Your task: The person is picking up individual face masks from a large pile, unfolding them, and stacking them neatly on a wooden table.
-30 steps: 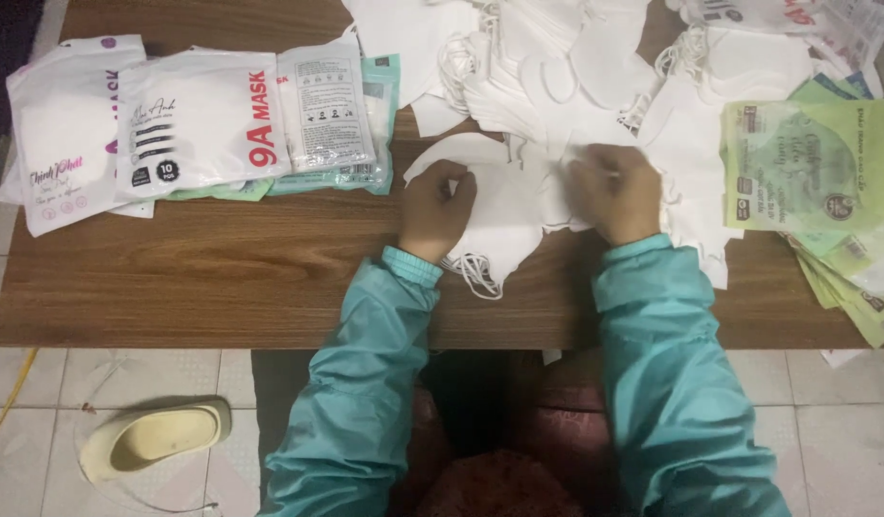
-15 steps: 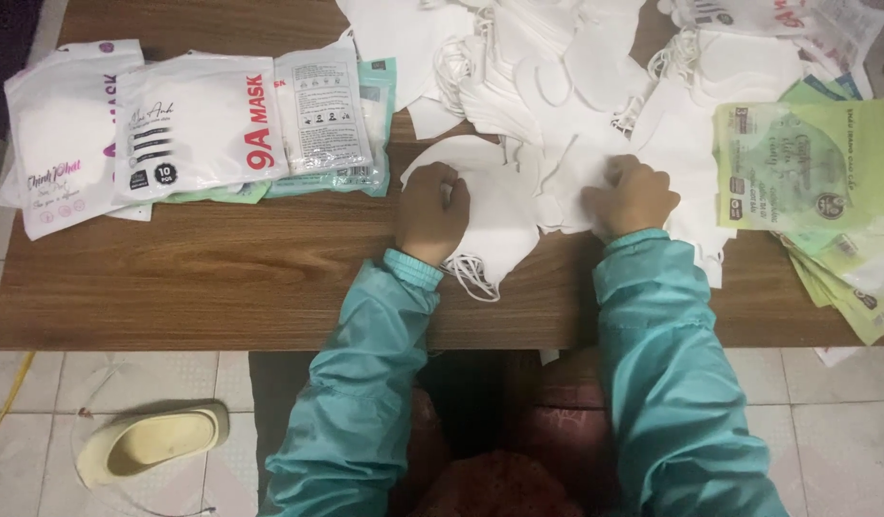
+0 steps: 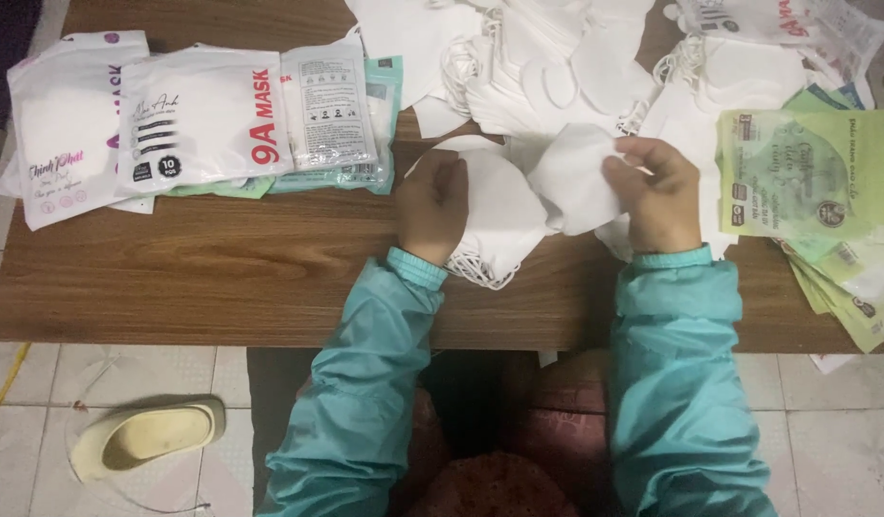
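Bare wood lies open along the near edge of the table (image 3: 222,278), from below the sealed mask packets (image 3: 203,120) across to my left hand (image 3: 432,206), so I can slide that way freely. Straight ahead, the heap of loose white masks (image 3: 519,67) blocks the far side. Beside my right hand (image 3: 657,196), the stack of green pouches (image 3: 811,177) crowds the table's end.

I am seeing the left hand (image 3: 432,203) covering part of a white mask (image 3: 504,215); the mask pile (image 3: 519,57) is running off the top edge
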